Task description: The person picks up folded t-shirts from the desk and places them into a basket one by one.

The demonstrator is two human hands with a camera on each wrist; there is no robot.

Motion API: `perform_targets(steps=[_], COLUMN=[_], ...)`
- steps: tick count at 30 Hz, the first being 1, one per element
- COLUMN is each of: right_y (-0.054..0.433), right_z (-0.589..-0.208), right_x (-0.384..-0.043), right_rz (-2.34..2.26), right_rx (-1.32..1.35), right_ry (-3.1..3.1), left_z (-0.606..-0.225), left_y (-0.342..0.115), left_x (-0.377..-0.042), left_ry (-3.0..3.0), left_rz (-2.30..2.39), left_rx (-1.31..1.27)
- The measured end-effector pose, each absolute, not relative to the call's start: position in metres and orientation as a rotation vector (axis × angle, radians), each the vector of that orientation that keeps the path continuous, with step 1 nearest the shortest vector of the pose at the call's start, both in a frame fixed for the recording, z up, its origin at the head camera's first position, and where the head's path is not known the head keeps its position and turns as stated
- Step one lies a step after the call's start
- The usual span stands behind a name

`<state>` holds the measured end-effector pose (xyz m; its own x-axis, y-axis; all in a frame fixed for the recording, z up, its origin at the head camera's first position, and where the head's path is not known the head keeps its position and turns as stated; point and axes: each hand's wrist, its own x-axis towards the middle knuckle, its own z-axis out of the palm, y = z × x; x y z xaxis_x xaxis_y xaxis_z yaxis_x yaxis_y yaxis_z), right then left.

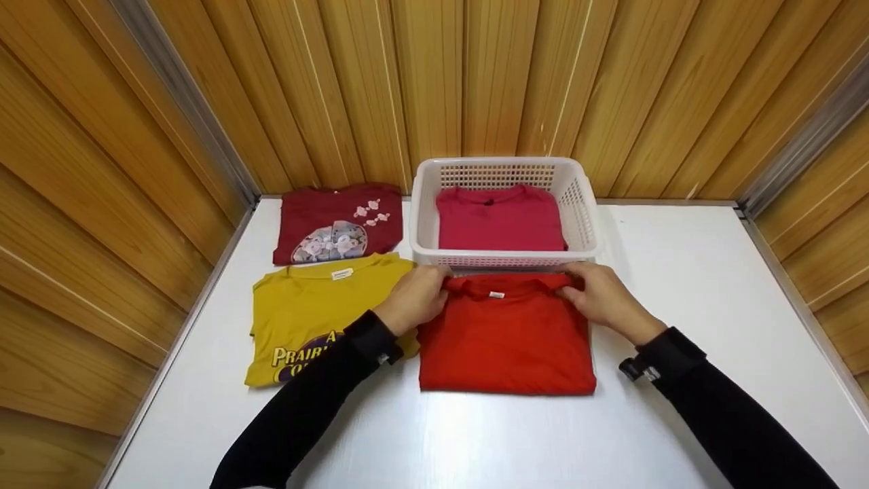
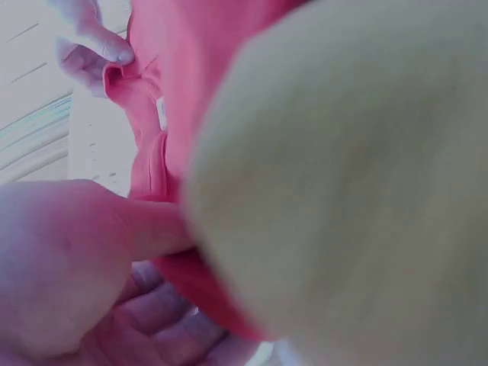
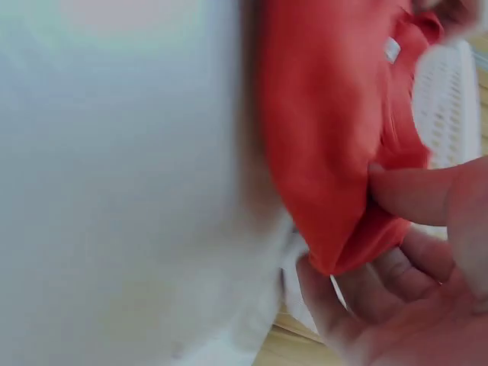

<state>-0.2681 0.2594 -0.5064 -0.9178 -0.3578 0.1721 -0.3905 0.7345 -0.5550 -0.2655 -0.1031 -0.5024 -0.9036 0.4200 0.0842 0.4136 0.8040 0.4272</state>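
A folded red T-shirt (image 1: 506,339) lies in front of the basket, its collar and white label toward the back. My left hand (image 1: 422,293) pinches its back left corner; in the left wrist view the left thumb (image 2: 156,229) presses on top with fingers beneath the cloth. At the back right corner my right hand (image 1: 601,299) pinches the same shirt, thumb above and fingers under the fold in the right wrist view. Just behind stands a white plastic basket (image 1: 504,259) holding a folded pink shirt (image 1: 499,224).
Left of the red shirt lies a folded yellow T-shirt (image 1: 292,305) with printed lettering, partly under my left forearm. Behind it is a folded maroon shirt (image 1: 309,221) with a floral print. Wood-look panels (image 1: 434,81) wall the white table (image 1: 686,272) at the back and sides.
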Motion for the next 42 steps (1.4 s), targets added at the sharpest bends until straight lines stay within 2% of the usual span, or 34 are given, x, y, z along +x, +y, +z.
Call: perform_targets(steps=[7, 16, 30, 35, 42], right_y=[0.269, 0.277, 0.269, 0.267, 0.264], right_z=[-0.471, -0.422, -0.367, -0.355, -0.346], right_x=[-0.252, -0.241, -0.237, -0.244, -0.261], right_rz=[1.172, 1.236, 1.255, 1.302, 1.353], right_rx=[0.561, 0.486, 0.545, 0.515, 0.48], right_ry=[-2.883, -2.854, -2.323, -2.282, -2.266], left_z=[-0.465, -0.418, -0.341, -0.329, -0.326], left_y=[-0.121, -0.135, -0.145, -0.146, -0.145], left_x=[-0.257, -0.255, -0.258, -0.266, -0.283], left_ry=[2.811, 2.731, 2.826, 2.875, 2.917], left_rz=[0.962, 1.063, 1.279, 1.308, 1.38], left_rx=[0.716, 0.774, 0.996, 1.039, 0.975])
